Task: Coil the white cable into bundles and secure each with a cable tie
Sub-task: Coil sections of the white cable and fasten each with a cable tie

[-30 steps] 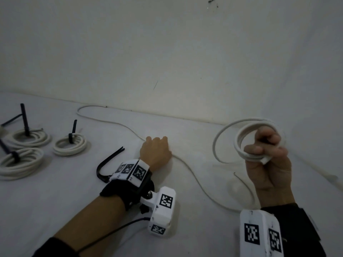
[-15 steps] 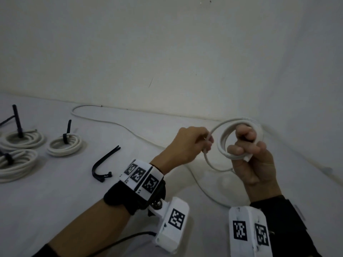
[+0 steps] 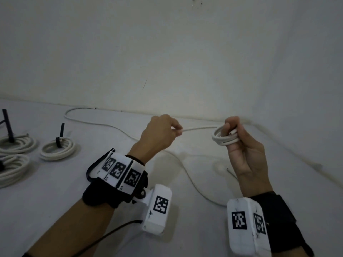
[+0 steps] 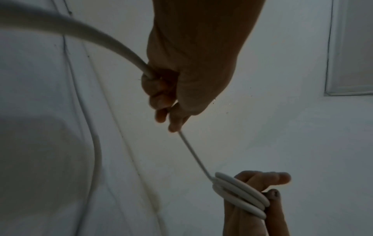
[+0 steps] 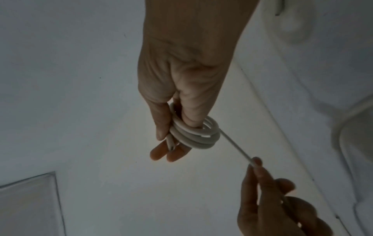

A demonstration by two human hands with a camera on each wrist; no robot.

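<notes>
- The left hand [image 3: 159, 135] is raised above the white surface [image 3: 55, 201], fingers curled and thumb pinching the thin white round cable [image 3: 198, 129], which runs through the fist; in the left wrist view the cable [image 4: 84, 34] enters the fist at one side and leaves past the fingertips [image 4: 174, 126].
- The right hand [image 3: 245, 154], level with the left and well apart from it, grips a small coil of white cable [image 3: 225, 139]: several turns are looped around its curled fingers with the thumb pressing on them. In the right wrist view the coil [image 5: 196, 135] has about three or four turns, and a cut end of cable lies against the fingers [image 5: 161, 153].
- Between the two hands a short length of cable is stretched straight, from the left fingertips to the coil.
- Below the hands, slack cable trails over the surface and curves away towards the wall [image 3: 167, 52].
- Farther left on the surface lie three finished white cable bundles, the nearest to the hands [image 3: 57, 148] bound with a black cable tie [image 3: 60, 135] whose tail stands up.
- Another bundle [image 3: 17, 143] behind it carries its own upright black tie [image 3: 8, 127]; the third [image 3: 13, 168] is cut off by the frame edge.
</notes>
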